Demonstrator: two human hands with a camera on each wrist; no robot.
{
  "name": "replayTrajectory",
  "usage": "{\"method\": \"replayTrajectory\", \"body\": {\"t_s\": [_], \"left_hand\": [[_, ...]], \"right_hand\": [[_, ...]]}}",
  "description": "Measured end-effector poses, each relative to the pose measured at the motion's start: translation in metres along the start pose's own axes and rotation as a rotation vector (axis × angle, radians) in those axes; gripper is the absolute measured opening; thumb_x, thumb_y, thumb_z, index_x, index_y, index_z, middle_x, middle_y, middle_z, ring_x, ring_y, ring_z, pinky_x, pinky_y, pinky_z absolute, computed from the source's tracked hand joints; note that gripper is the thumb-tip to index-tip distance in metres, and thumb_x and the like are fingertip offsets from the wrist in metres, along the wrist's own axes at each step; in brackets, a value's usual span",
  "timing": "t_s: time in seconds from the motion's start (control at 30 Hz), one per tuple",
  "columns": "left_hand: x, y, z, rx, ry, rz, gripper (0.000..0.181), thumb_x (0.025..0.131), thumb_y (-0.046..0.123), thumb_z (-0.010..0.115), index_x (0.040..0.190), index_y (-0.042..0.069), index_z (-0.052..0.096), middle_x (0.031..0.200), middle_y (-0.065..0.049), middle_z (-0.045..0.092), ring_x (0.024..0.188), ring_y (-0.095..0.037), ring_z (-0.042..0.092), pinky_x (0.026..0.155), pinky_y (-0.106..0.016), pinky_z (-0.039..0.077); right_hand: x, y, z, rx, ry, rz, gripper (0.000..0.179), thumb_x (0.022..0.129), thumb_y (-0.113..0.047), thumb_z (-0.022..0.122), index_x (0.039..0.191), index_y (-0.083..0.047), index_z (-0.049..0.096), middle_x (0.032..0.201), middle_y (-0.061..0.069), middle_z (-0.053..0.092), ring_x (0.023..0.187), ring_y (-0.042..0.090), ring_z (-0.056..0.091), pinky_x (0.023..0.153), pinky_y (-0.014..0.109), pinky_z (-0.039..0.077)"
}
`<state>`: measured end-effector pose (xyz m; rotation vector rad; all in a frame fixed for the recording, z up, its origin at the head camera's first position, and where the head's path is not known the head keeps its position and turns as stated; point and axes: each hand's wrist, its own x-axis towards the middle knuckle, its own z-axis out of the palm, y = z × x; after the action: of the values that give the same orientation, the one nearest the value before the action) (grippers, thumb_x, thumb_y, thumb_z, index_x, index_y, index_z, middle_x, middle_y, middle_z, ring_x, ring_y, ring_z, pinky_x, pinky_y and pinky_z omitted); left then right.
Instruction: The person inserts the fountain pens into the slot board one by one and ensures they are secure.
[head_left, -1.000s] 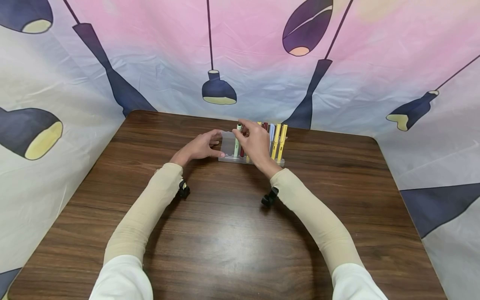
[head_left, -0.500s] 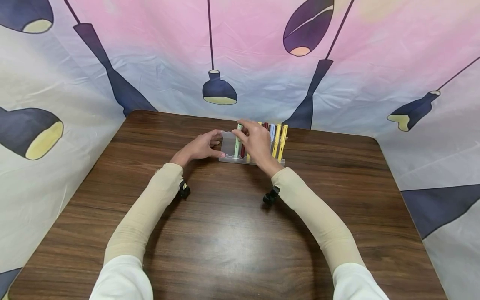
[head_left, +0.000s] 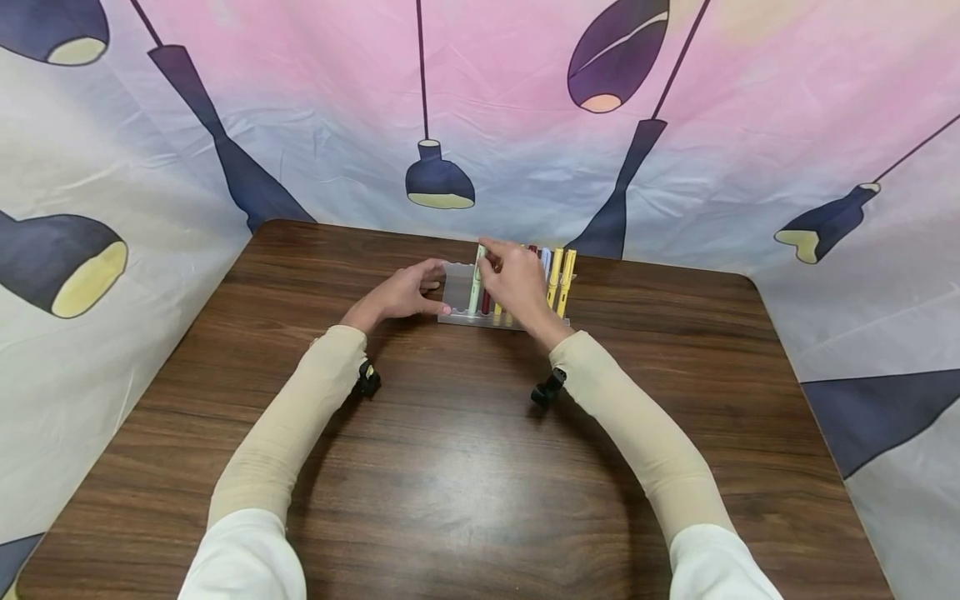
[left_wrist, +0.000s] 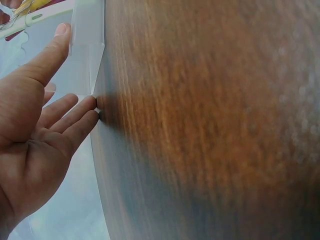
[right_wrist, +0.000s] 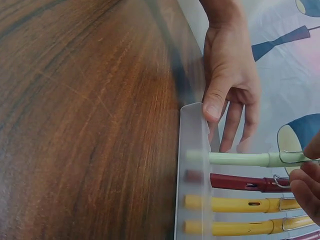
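Note:
A clear plastic pen stand [head_left: 457, 287] stands near the table's back edge with a row of capped pens upright in it. My left hand [head_left: 401, 293] is at its left end, thumb touching the front lip and the other fingers fairly straight by the back panel. With thumb and fingers, my right hand [head_left: 517, 279] pinches the upper end of a light green fountain pen [right_wrist: 240, 159], whose lower end sits in the stand. Beside it stand a dark red pen [right_wrist: 240, 182] and a yellow pen [right_wrist: 240, 204]. My right hand hides some pens in the head view.
More yellow pens, one of them at the right end [head_left: 566, 283], and a light blue pen [head_left: 546, 262] fill the stand's right side. The dark wooden table [head_left: 465, 467] reaches toward me. A printed cloth [head_left: 337, 108] hangs behind it.
My right hand has shifted slightly to the right, its fingers now at the green pen's upper end. That pen leans a little more to the right. My left hand has stayed put.

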<state>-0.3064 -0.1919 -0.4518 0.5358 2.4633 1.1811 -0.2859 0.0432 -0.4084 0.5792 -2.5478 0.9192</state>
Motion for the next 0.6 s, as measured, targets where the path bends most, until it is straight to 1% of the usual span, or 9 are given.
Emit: {"method": "replayTrajectory", "body": {"t_s": [0.13, 0.23, 0.37, 0.47, 0.6], "left_hand": [[-0.0003, 0.0006, -0.0002, 0.004, 0.002, 0.000, 0.093, 0.089, 0.025, 0.082, 0.161, 0.009, 0.026, 0.165, -0.018, 0.030, 0.146, -0.037, 0.042, 0.118, -0.049, 0.038], [-0.0008, 0.0011, -0.0004, 0.008, 0.002, -0.001, 0.093, 0.090, 0.026, 0.082, 0.161, 0.009, 0.025, 0.165, -0.018, 0.030, 0.146, -0.037, 0.042, 0.118, -0.050, 0.039], [-0.0013, 0.0017, -0.0005, 0.013, 0.001, -0.003, 0.094, 0.090, 0.026, 0.082, 0.162, 0.008, 0.025, 0.165, -0.018, 0.029, 0.146, -0.037, 0.042, 0.118, -0.050, 0.039], [-0.0017, 0.0023, -0.0003, 0.014, 0.001, -0.005, 0.094, 0.090, 0.025, 0.082, 0.162, 0.008, 0.024, 0.165, -0.018, 0.029, 0.146, -0.037, 0.041, 0.118, -0.050, 0.039], [-0.0021, 0.0030, -0.0001, 0.010, 0.001, -0.009, 0.093, 0.090, 0.023, 0.082, 0.162, 0.008, 0.024, 0.165, -0.018, 0.030, 0.146, -0.037, 0.041, 0.117, -0.050, 0.039]], "right_hand": [[0.0022, -0.0004, 0.0002, 0.000, -0.023, 0.011, 0.035, 0.100, -0.017, 0.062, 0.134, -0.012, 0.069, 0.089, 0.003, 0.077, 0.067, 0.013, 0.067, 0.048, 0.027, 0.041], [0.0037, -0.0018, 0.0004, -0.001, -0.039, 0.020, 0.035, 0.102, -0.020, 0.063, 0.136, -0.014, 0.068, 0.088, 0.002, 0.077, 0.059, 0.012, 0.062, 0.047, 0.026, 0.037], [0.0055, -0.0034, 0.0014, -0.006, -0.052, 0.038, 0.036, 0.102, -0.020, 0.063, 0.137, -0.014, 0.067, 0.088, 0.002, 0.077, 0.050, 0.013, 0.053, 0.046, 0.026, 0.034], [0.0062, -0.0037, 0.0021, -0.008, -0.057, 0.046, 0.036, 0.102, -0.020, 0.062, 0.137, -0.013, 0.067, 0.087, 0.002, 0.077, 0.047, 0.013, 0.050, 0.044, 0.026, 0.034], [0.0065, -0.0032, 0.0021, -0.012, -0.058, 0.046, 0.036, 0.102, -0.020, 0.062, 0.137, -0.013, 0.067, 0.087, 0.002, 0.077, 0.048, 0.012, 0.051, 0.045, 0.026, 0.034]]}}
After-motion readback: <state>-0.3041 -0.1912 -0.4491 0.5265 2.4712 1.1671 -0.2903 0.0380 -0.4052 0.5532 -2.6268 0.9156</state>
